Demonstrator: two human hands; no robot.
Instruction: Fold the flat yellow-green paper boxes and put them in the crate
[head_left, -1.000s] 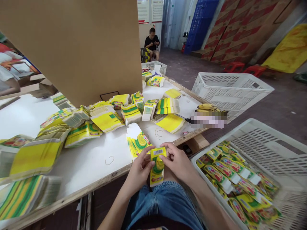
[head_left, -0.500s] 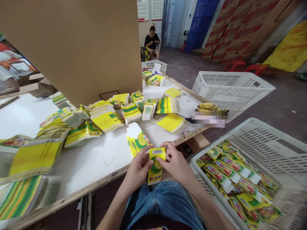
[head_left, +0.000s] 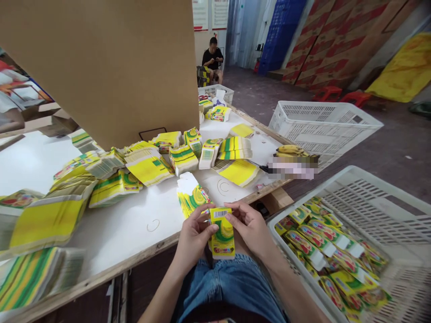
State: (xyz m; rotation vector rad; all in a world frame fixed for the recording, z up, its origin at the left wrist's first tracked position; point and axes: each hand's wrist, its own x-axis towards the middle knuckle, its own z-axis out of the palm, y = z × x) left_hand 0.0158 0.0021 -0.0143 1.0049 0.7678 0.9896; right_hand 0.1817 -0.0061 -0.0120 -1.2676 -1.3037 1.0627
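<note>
Between my hands, above my lap at the table edge, is a small yellow and green printed carton (head_left: pixel 222 235) with a barcode near its top. My left hand (head_left: pixel 197 231) pinches its left side, thumb on the front. On the upper right, my right hand (head_left: pixel 249 224) grips it with thumb and fingers at the top corner. Just beyond lies a small stack of flattened cartons (head_left: pixel 192 197) with white flaps pointing away. Whether the carton's far side is open is hidden from me.
Bundles of flat cartons (head_left: pixel 150 168) spread across the white table (head_left: pixel 134 229). A large cardboard sheet (head_left: pixel 117 67) stands behind them. At right, a white crate (head_left: pixel 350 172) contains several cartons; another crate (head_left: pixel 323 114) stands beyond. Bananas (head_left: pixel 292 151) lie by the table edge. A seated person (head_left: pixel 213 58) is far back.
The carton has turned from a slight tilt to nearly upright and shifted a little right. My right thumb has moved up from its middle toward the top corner.
</note>
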